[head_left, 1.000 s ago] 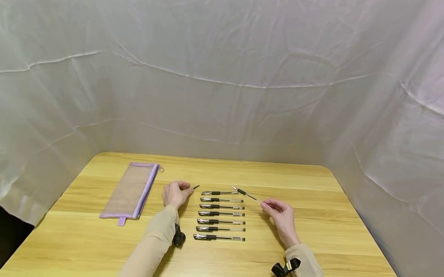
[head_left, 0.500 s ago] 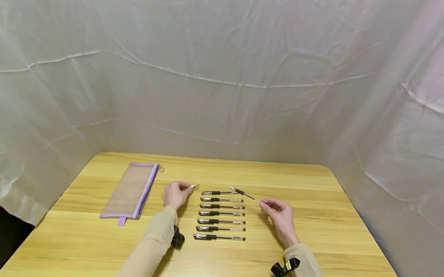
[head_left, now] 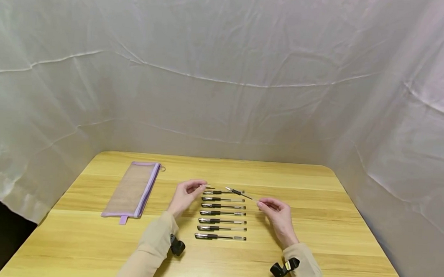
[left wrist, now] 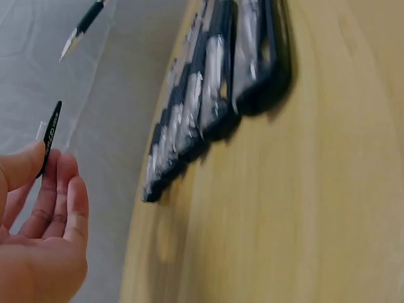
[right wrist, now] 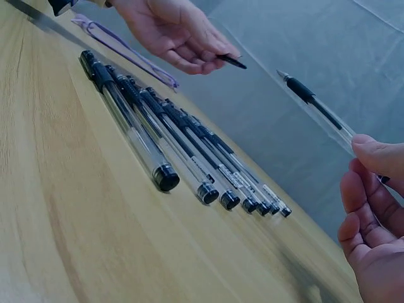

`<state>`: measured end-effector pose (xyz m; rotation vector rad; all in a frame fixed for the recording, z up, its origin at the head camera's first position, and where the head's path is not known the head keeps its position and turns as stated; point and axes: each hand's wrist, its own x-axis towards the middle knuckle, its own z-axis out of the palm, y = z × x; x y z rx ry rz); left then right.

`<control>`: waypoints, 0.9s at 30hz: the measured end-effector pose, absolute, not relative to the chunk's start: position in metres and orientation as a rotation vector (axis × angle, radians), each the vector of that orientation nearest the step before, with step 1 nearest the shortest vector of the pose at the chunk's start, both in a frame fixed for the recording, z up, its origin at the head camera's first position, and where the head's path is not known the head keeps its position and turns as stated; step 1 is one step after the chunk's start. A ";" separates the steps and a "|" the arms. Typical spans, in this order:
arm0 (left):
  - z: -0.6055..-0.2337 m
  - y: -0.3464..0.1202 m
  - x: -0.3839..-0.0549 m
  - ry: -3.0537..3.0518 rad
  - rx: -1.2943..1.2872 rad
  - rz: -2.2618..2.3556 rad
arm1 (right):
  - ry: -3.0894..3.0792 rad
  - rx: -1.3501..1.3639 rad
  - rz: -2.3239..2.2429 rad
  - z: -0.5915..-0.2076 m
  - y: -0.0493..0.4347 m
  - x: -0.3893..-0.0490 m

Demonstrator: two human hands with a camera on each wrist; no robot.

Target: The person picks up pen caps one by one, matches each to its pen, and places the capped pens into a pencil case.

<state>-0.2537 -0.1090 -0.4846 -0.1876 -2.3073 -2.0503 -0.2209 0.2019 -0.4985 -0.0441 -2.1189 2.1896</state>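
Observation:
My left hand (head_left: 185, 195) pinches a pen cap (left wrist: 53, 134) between thumb and fingers; its black clip with small print points away from the hand. Across from it, my right hand (head_left: 279, 219) holds an uncapped gel pen (right wrist: 315, 104) by its rear end. That pen has a clear barrel, a black grip and a bare silver tip, which points left towards the cap. A gap separates tip and cap. Both hands are raised near the far end of a row of capped gel pens (head_left: 222, 213) lying parallel on the table.
A purple-edged mesh zip pouch (head_left: 130, 190) lies flat on the left of the wooden table (head_left: 280, 175). Pale cloth (head_left: 223, 113) hangs behind and at both sides. Each wrist wears a small black camera (head_left: 177, 245).
My left hand has moved right with the cap, closer to the pen tip. The right hand has shifted slightly left with the uncapped pen. The row of pens lies as before.

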 end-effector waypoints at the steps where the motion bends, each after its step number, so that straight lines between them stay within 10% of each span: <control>1: -0.484 -0.109 -0.253 -2.299 -0.232 -2.043 | -2.123 -0.041 2.191 -0.498 0.201 -0.221; 27: -0.481 -0.109 -0.242 -2.291 -0.290 -2.146 | -2.159 0.128 2.237 -0.498 0.193 -0.220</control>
